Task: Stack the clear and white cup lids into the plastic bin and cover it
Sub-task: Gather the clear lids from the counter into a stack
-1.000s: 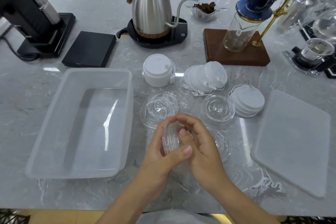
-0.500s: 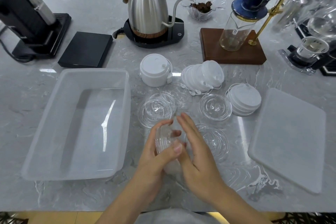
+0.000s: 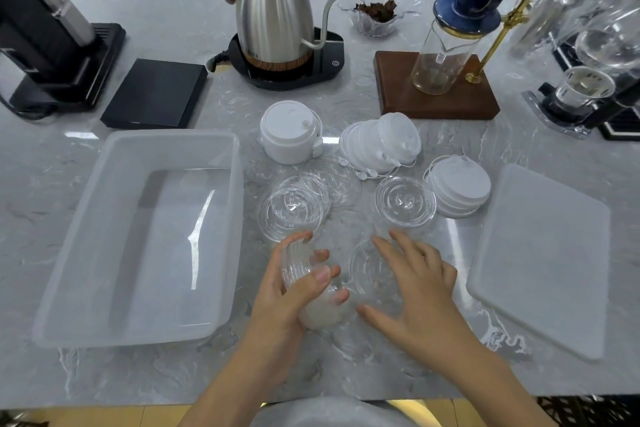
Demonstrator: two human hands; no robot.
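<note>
Here the left hand (image 3: pixel 294 288) stays clamped on a nested stack of clear ribbed plastic lids (image 3: pixel 301 274); the right hand (image 3: pixel 412 281), now parted from it, spreads open-fingered over a flat clear lid (image 3: pixel 367 274), gathering continues; the translucent rectangular plastic bin (image 3: pixel 104 218) at left holds nothing yet

Showing three stacks of white lids (image 3: pixel 290 131) (image 3: pixel 382 142) (image 3: pixel 459 190), four separate groupings of clear lids (image 3: pixel 290 210) (image 3: pixel 404 202) (image 3: pixel 372 276) (image 3: pixel 300 270), one plastic bin (image 3: pixel 138 236), one bin cover (image 3: pixel 543 253), one kettle (image 3: pixel 272 22), two hands (image 3: pixel 294 291) (image 3: pixel 415 291).
</note>
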